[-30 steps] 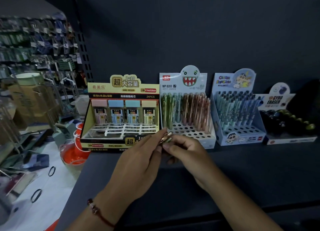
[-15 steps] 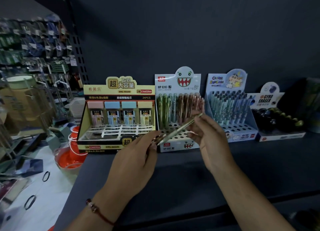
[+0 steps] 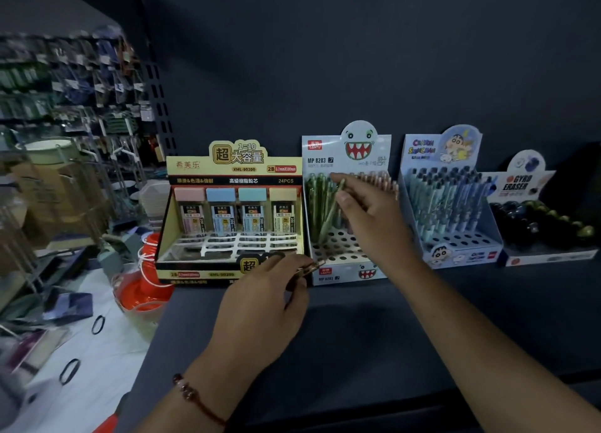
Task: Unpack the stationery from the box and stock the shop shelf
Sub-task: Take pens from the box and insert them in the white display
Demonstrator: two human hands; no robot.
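1. While the right hand [image 3: 367, 218] reached up at the centre of the frame, it pinched a green pencil [image 3: 332, 212] near its top between thumb and fingertips, with the other fingers loosely curled.
2. That pencil slanted down and to the left, its lower tip at or just above the perforated tray of the monster display box [image 3: 349, 205]; I could not tell whether it was already in a hole.
3. Lower in the frame, the left hand [image 3: 260, 309] was curled around a small bundle of spare pencils [image 3: 307, 269], whose ends poked out to the right, just in front of the box's lower edge.
4. By my reckoning the step in hand was stocking that box one pencil at a time, and it looked partway done: green and pink pencils filled the back rows, while the front rows of holes stood open.
5. The next move would call for steering the tip into a free hole beside the green ones, letting go, then drawing another pencil from the left hand's bundle.
6. To the left of the frame stood the lead refill box [image 3: 234, 211]; to the right, the cartoon pen display [image 3: 452, 201] and the eraser display [image 3: 533, 211], all on the dark shelf [image 3: 390, 328].
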